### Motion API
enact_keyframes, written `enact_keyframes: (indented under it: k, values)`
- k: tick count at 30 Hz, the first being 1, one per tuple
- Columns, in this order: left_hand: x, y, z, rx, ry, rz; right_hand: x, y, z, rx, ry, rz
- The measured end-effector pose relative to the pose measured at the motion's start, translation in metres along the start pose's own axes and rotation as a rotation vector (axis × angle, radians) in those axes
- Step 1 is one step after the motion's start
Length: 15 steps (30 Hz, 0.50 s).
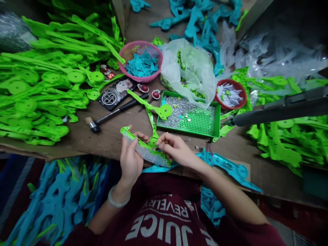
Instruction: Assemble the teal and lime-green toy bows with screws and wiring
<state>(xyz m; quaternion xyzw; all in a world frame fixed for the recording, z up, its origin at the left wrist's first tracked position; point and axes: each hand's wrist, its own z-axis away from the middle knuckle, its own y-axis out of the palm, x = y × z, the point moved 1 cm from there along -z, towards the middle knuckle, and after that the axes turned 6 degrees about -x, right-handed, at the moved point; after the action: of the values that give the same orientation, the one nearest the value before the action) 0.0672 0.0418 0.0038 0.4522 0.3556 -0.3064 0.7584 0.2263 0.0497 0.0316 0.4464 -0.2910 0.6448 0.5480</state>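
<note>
My left hand (130,160) is wrapped round a long, curved, bright green plastic part (129,134) with a translucent whitish piece (151,156) along its lower side. The part tilts down to the right, just above the table's front edge. My right hand (176,149) works over its right half, thumb and fingertips pinched together against it. Whatever sits between those fingertips is too small to make out. Just beyond my hands lies another green part (164,111) with a round disc, its end resting over the green tray's (188,130) corner.
Green parts (46,85) are heaped at left, more (284,136) at right. A mallet (112,114), phone (115,92), pink basket (140,78), plastic bag (189,68) and red basket (232,106) surround the tray. A dark tool (279,107) juts in from the right. A turquoise part (228,165) lies near the edge.
</note>
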Motion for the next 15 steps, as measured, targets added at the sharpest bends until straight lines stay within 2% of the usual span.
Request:
enact_keyframes:
  k: [4,6,8,12,15]
  values:
    - [-0.004,-0.002,0.003,-0.001,-0.05,0.044,0.008,-0.003,0.002,0.084,0.034,0.038]
    - [-0.006,-0.002,0.005,-0.008,-0.059,0.051,0.013,-0.003,0.005,0.09,0.005,0.082]
    - [-0.006,0.0,0.006,-0.014,-0.051,0.052,0.016,0.0,0.009,0.087,-0.072,0.195]
    - [-0.006,0.003,0.008,0.011,-0.048,0.075,0.017,0.014,0.015,0.02,-0.285,0.581]
    - [-0.006,0.002,0.009,0.054,-0.042,0.098,0.012,0.023,0.016,-0.062,-0.356,0.73]
